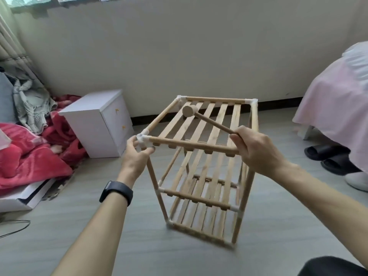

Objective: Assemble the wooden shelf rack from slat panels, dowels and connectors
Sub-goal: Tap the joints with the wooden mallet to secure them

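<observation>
The wooden shelf rack (201, 172) stands upright on the floor, with three slat panels joined by dowels and white connectors. My left hand (137, 156) grips the near-left top white connector (142, 139). My right hand (253, 150) holds the handle of a small wooden mallet (201, 116) over the near-right top corner. The mallet's round head (189, 110) hovers above the top slat panel (205, 122), near its far-left corner. The near-right top connector is hidden behind my right hand.
A white two-drawer cabinet (99, 124) stands left of the rack, with red blankets (29, 154) and clothes beside it. A bed with pink cover (336, 104) is at right, dark slippers (328, 158) below it. A flat white box (25, 198) lies at left.
</observation>
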